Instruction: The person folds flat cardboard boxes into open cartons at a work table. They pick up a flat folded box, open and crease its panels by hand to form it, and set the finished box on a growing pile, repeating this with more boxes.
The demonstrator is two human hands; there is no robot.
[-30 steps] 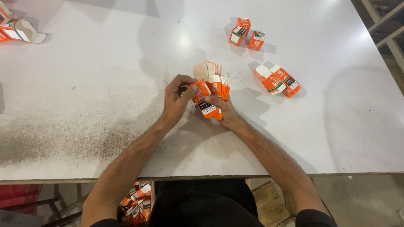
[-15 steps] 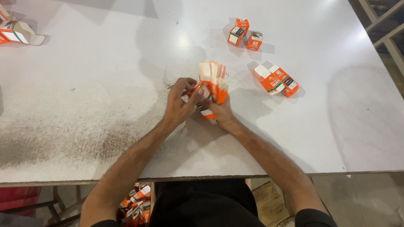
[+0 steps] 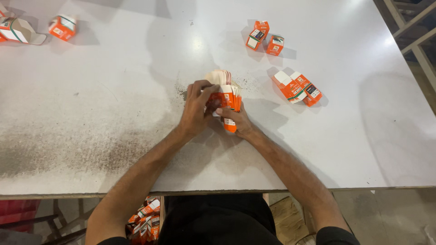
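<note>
Two hands: both grip one stack (image 3: pixel 225 97) of flat orange cartons at table (image 3: pixel 113 104) centre
Left hand (image 3: pixel 196 109): fingers curled over stack top
Right hand (image 3: pixel 236 121): closed under stack
Advice: square edges, peel one carton
Nearby: boxes (image 3: pixel 297 87) right

The stack of flat orange cartons (image 3: pixel 225 96) is now raised more upright and fanned between the left hand (image 3: pixel 196 109) and the right hand (image 3: pixel 236 120), and a small orange box (image 3: pixel 62 27) is brought into view at top left.
</note>
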